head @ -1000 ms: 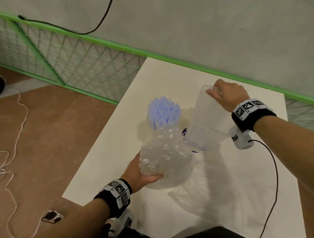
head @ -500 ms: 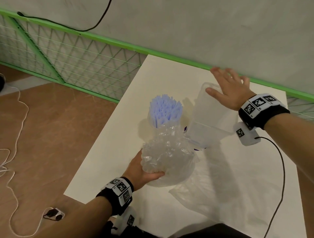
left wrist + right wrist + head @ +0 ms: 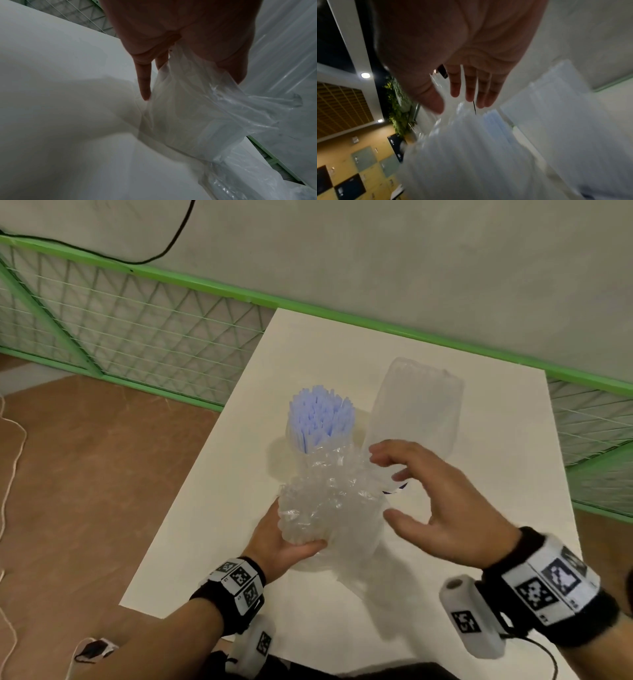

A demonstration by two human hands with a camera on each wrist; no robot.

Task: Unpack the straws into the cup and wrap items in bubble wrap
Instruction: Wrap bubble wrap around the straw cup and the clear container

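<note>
A bunch of pale blue straws [image 3: 320,417] stands upright in a cup swathed in crumpled bubble wrap [image 3: 329,505] near the table's left edge. My left hand [image 3: 284,542] grips the wrapped cup low on its left side; in the left wrist view its fingers [image 3: 143,78] lie against the clear film [image 3: 197,108]. A tall loose flap of bubble wrap [image 3: 416,409] stands up behind and to the right of the straws. My right hand [image 3: 428,505] hovers just right of the bundle, fingers spread and holding nothing. The right wrist view is blurred, showing spread fingers [image 3: 471,89] above wrap and straws [image 3: 493,121].
The white table [image 3: 496,440] stands against a grey wall, with a green mesh railing [image 3: 137,313] behind and to the left. More clear plastic sheet [image 3: 373,583] trails over the table's near part. Brown floor with cables lies to the left.
My right hand let go of the top of the standing wrap flap and came down and toward me, to the right side of the wrapped cup. My left hand kept its hold.
</note>
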